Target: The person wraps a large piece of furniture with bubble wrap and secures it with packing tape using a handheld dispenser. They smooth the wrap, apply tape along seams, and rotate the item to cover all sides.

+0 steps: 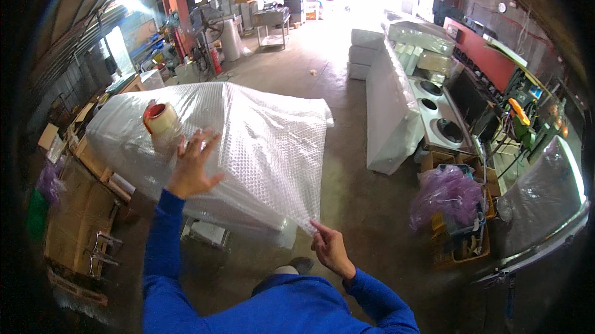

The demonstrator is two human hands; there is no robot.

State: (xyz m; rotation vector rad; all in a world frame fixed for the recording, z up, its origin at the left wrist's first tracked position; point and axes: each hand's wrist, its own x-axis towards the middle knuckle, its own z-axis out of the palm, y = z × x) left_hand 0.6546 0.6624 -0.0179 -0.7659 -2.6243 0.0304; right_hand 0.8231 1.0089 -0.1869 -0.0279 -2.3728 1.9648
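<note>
A large boxy object in front of me is covered by a sheet of clear bubble wrap (273,138). My left hand (195,163) is spread over the top of the wrap, fingers apart and holding nothing; whether it touches the sheet I cannot tell. Just beyond it, a roll of tape (162,120) with a red core stands on the wrapped top. At the near right corner, my right hand (330,248) pinches the edge of the bubble wrap, which is drawn out toward me. What lies under the wrap is only faintly visible.
To the right stand a tall foam-wrapped panel (389,114) and a steel counter with round holes (441,111). Purple plastic film (447,196) spills over a crate (466,248). A wooden bench (80,222) is at left. Farther off stand a metal cart (273,27) and a fire extinguisher (215,60).
</note>
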